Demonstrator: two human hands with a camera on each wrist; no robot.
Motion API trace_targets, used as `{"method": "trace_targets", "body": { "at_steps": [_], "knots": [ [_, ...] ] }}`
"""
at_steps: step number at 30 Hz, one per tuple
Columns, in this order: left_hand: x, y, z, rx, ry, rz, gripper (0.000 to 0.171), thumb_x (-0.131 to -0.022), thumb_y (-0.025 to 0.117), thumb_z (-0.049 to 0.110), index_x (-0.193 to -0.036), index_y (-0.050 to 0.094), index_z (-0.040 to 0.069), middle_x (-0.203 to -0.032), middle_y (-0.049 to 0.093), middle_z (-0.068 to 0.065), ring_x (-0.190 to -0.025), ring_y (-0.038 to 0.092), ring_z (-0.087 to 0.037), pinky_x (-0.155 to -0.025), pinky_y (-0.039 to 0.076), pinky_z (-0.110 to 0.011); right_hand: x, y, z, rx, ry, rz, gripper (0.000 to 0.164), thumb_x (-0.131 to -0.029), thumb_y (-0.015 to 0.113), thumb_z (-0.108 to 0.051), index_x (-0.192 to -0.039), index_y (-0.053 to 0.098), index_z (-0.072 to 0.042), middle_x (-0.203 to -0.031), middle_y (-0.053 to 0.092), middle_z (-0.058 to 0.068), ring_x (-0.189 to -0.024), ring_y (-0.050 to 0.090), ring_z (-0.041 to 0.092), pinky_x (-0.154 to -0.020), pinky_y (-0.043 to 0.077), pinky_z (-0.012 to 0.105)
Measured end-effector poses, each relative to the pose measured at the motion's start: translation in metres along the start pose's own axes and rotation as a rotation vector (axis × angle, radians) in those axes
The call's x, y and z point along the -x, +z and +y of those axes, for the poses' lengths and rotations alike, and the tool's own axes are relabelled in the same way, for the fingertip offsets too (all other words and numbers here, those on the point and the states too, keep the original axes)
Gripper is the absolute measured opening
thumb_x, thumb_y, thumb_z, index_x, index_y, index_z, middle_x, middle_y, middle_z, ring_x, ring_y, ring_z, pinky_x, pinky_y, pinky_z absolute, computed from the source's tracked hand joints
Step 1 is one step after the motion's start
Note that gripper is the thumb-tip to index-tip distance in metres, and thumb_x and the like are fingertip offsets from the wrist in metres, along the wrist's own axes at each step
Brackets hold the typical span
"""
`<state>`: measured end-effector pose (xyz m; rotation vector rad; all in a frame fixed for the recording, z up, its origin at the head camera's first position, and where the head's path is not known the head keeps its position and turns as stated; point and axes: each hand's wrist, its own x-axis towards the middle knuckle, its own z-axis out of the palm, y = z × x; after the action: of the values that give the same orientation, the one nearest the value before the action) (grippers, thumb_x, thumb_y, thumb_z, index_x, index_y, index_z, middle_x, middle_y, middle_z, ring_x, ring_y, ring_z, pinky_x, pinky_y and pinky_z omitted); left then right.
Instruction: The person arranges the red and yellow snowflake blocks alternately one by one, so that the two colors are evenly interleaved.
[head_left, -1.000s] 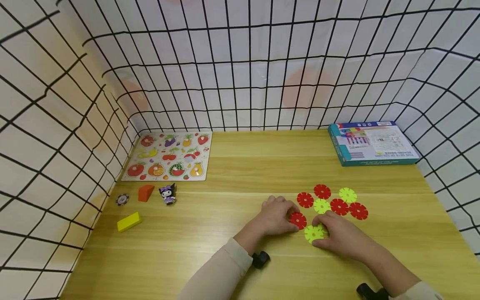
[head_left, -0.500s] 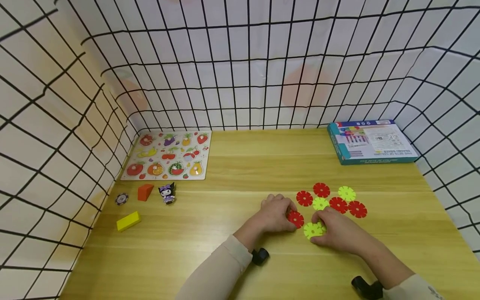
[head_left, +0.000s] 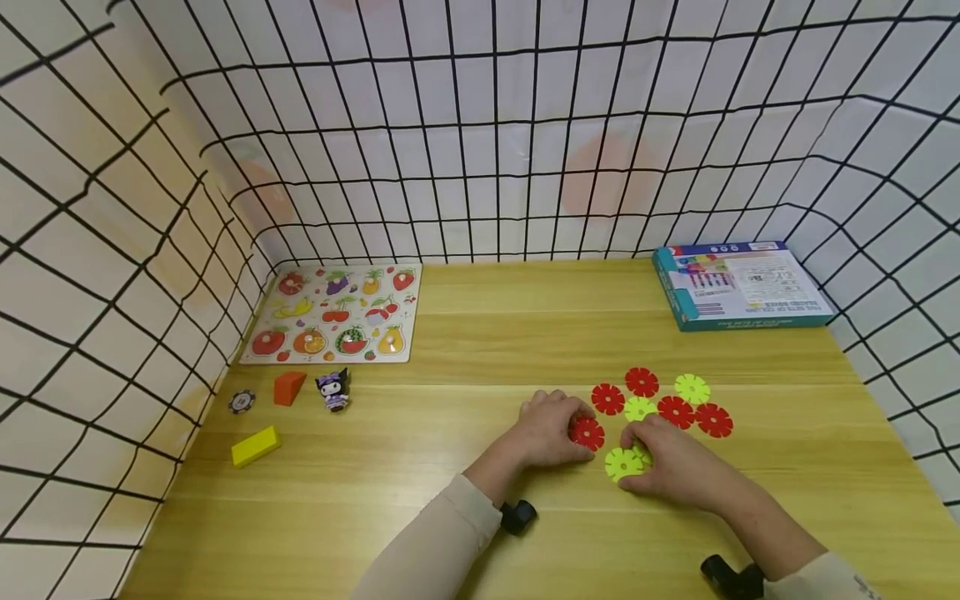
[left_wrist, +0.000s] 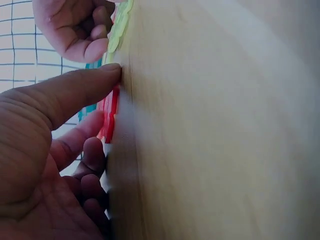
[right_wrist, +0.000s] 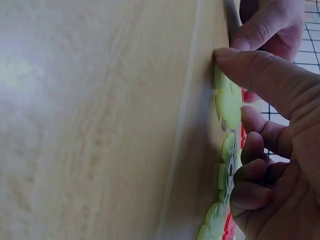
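My left hand [head_left: 553, 429] rests on the table with thumb and forefinger at the edges of a red snowflake disc [head_left: 587, 434], a flat notched plastic piece. Just right of it, my right hand [head_left: 671, 465] holds a yellow-green snowflake disc [head_left: 622, 466] between thumb and forefinger. More yellow-green shows under the right fingers, partly hidden. Behind the hands lie several loose discs, among them a red disc [head_left: 607, 399] and a yellow-green disc [head_left: 692, 389]. In the right wrist view, the right thumb touches the yellow-green disc [right_wrist: 228, 107] close to the tabletop.
A fruit puzzle board [head_left: 333, 315] lies at the back left. In front of it are a poker chip [head_left: 242, 402], an orange block [head_left: 288, 388], a small figurine [head_left: 333, 390] and a yellow block [head_left: 256, 447]. A flat box [head_left: 744, 286] lies back right. Black wire mesh [head_left: 495, 150] surrounds the table.
The red disc has slid slightly left, further into my left hand's fingers. My right hand and its yellow-green disc have shifted only a little. The other discs stay in place.
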<state>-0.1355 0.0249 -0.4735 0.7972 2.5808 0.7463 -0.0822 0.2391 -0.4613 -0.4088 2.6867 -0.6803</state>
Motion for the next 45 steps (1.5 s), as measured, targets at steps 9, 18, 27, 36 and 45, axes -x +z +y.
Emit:
{"method": "trace_targets", "body": {
  "at_steps": [9, 18, 27, 36, 45],
  "knots": [
    [0.000, 0.000, -0.002, 0.012, -0.013, -0.006, 0.038, -0.068, 0.079, 0.040, -0.099, 0.059, 0.029, -0.092, 0.048, 0.016, -0.088, 0.038, -0.007, -0.077, 0.030, -0.026, 0.003, 0.003, -0.003, -0.014, -0.024, 0.027, 0.046, -0.066, 0.080, -0.045, -0.093, 0.053, -0.019, -0.083, 0.048, -0.007, -0.074, 0.046, 0.011, -0.068, 0.044, 0.028],
    [0.002, -0.001, -0.002, 0.030, -0.005, -0.016, 0.039, -0.067, 0.081, 0.040, -0.097, 0.058, 0.029, -0.090, 0.046, 0.017, -0.088, 0.038, -0.006, -0.076, 0.030, -0.024, 0.007, 0.010, -0.006, -0.019, -0.038, 0.108, 0.041, -0.072, 0.078, -0.037, -0.101, 0.054, -0.021, -0.079, 0.052, -0.010, -0.069, 0.048, 0.006, -0.063, 0.043, 0.025],
    [0.004, -0.002, -0.003, 0.031, 0.010, -0.015, 0.039, -0.066, 0.082, 0.038, -0.095, 0.057, 0.030, -0.090, 0.047, 0.017, -0.085, 0.037, -0.005, -0.074, 0.030, -0.023, 0.006, 0.019, -0.008, 0.053, -0.043, 0.176, 0.031, -0.080, 0.072, -0.031, -0.106, 0.065, -0.017, -0.101, 0.064, -0.007, -0.096, 0.060, 0.015, -0.082, 0.049, 0.040],
    [0.007, -0.001, -0.014, 0.241, 0.022, -0.002, 0.036, -0.073, 0.079, 0.026, -0.099, 0.055, 0.030, -0.091, 0.055, 0.017, -0.086, 0.043, -0.005, -0.070, 0.039, -0.022, 0.006, 0.020, -0.014, -0.062, 0.057, 0.203, 0.042, -0.077, 0.073, -0.039, -0.114, 0.057, -0.025, -0.062, 0.048, -0.010, -0.056, 0.041, 0.008, -0.052, 0.039, 0.024],
    [0.031, -0.021, -0.053, 0.558, 0.066, 0.131, 0.025, -0.083, 0.070, 0.020, -0.104, 0.059, 0.026, -0.087, 0.060, 0.005, -0.075, 0.055, -0.013, -0.065, 0.048, -0.027, -0.009, 0.021, -0.028, -0.303, 0.049, 0.239, 0.037, -0.086, 0.065, -0.033, -0.122, 0.056, -0.029, -0.058, 0.052, -0.004, -0.051, 0.046, 0.014, -0.048, 0.038, 0.026]
  ]
}}
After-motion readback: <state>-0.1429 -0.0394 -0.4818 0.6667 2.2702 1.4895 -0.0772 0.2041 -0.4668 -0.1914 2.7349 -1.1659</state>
